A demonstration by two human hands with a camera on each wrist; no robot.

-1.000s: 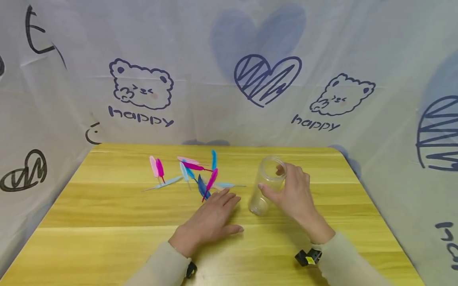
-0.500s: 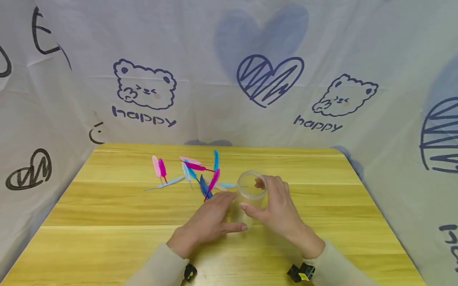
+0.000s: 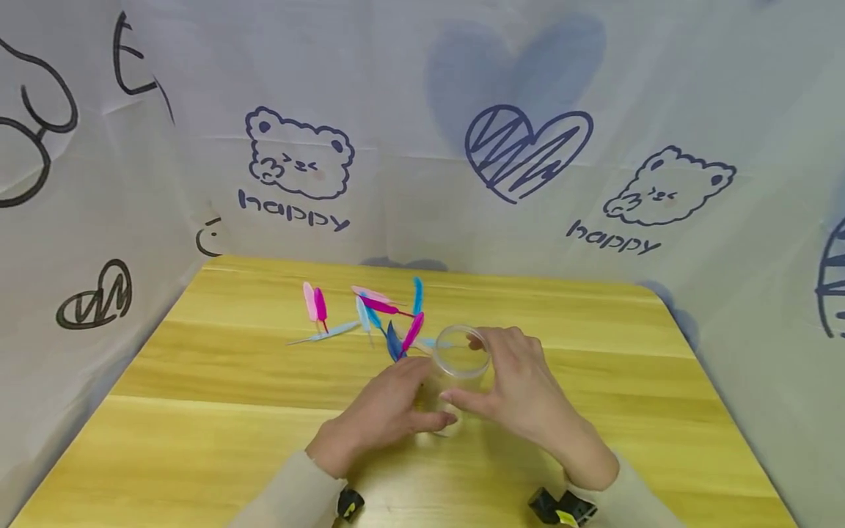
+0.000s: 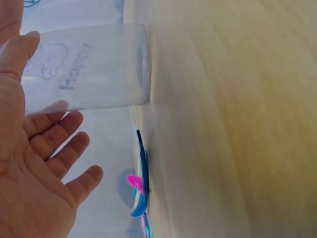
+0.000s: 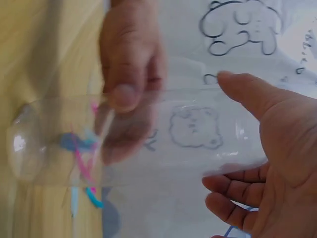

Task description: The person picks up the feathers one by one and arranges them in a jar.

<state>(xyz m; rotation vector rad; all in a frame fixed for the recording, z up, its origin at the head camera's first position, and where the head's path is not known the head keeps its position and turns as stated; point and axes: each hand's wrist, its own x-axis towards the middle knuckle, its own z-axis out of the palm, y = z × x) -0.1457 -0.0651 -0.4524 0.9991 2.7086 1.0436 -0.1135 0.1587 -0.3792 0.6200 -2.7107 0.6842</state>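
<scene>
Jar: clear, just right of centre in the head view, between both hands; whether its base touches the worktop I cannot tell.
Left hand: grip grasping the jar's lower part, thumb in front.
Right hand: grip grasping the jar near its rim.
Feathers: pink and blue, loosely scattered, upper left of the jar.
</scene>
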